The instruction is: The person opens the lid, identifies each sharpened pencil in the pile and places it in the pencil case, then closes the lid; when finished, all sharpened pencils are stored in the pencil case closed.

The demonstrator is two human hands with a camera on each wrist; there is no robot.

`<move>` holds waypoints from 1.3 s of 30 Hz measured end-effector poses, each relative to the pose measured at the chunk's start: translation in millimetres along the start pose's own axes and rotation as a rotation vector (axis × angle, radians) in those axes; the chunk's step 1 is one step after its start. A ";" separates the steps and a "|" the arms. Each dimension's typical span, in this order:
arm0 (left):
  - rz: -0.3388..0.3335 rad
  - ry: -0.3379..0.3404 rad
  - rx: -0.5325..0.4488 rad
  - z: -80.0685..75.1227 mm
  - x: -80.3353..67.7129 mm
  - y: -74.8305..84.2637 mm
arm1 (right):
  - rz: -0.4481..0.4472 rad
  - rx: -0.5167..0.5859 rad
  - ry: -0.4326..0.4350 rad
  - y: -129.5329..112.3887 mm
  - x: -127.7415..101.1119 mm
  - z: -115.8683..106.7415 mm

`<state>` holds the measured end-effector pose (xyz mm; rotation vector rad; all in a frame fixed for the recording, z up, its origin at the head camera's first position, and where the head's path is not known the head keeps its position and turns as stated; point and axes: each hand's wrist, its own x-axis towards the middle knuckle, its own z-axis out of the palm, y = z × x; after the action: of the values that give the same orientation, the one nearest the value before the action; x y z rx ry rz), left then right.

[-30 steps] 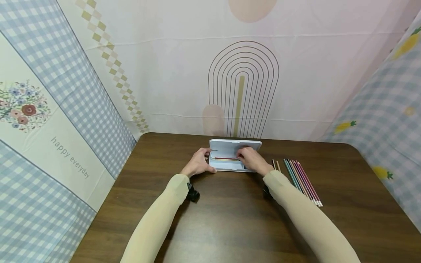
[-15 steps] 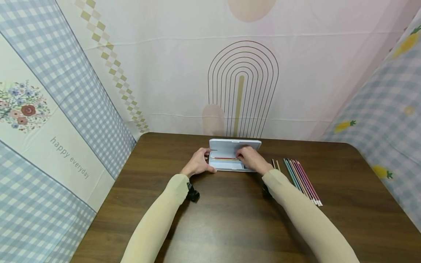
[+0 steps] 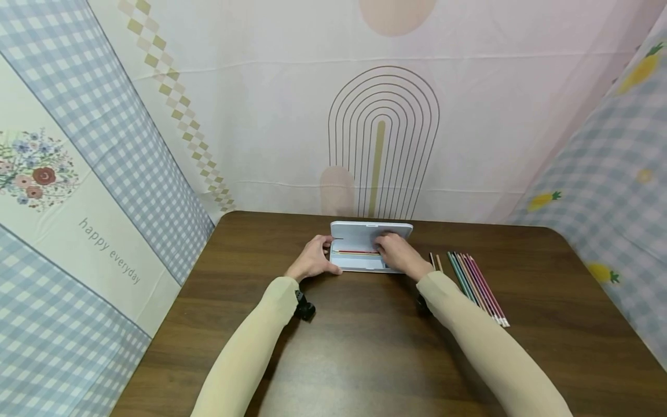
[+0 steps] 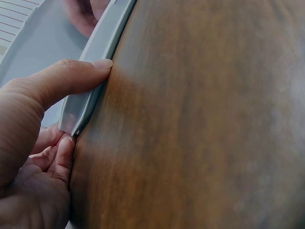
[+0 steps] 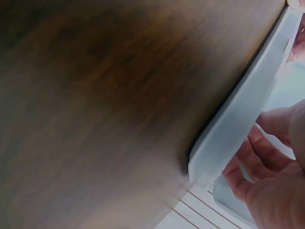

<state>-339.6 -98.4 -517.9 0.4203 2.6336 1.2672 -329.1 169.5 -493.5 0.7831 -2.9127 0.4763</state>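
Observation:
A pale grey-white pencil case [image 3: 361,263] lies with its lid [image 3: 354,230] raised at the back. My left hand [image 3: 314,256] holds the case's left end, its thumb along the front edge and its other fingers around the side. Inside the case lie a red pencil [image 3: 356,252] and a yellowish one beside it. My right hand [image 3: 398,253] reaches into the right half, fingers bent over the pencils' right ends. In the right wrist view, the thumb and curled fingers [image 5: 257,157] sit behind the case's front wall; whatever they touch is hidden.
Several colored pencils [image 3: 478,289] with white ends lie side by side to the right, partly behind the right sleeve. A dark pencil [image 3: 432,260] and a tan pencil [image 3: 439,262] lie nearer the case. Patterned cloth [image 3: 271,116] hangs behind the brown table [image 3: 354,347].
Both hands stay at the case, the left one keeping its hold. The right fingers shift very slightly inside, and the red pencil appears to sit a touch further left.

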 end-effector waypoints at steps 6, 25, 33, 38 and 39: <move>-0.002 -0.002 -0.007 0.2 -0.7 0.2 | -0.029 0.037 0.094 -2.5 -10.7 -3.0; -0.006 0.002 -0.008 0.6 -0.3 -0.3 | 0.135 0.123 0.172 -2.0 -74.4 -44.3; 0.000 0.000 -0.020 0.0 -1.4 0.5 | 0.244 0.105 0.156 9.3 -106.5 -62.2; -0.006 -0.005 -0.019 -0.6 -1.6 -0.2 | 0.301 0.112 0.128 15.7 -124.7 -66.2; -0.008 -0.005 -0.018 -0.7 -1.5 -0.3 | 0.310 0.120 0.124 17.1 -127.7 -66.9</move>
<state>-338.5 -99.6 -517.6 0.4094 2.6151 1.2848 -227.0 265.5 -455.8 0.2975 -2.9174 0.7041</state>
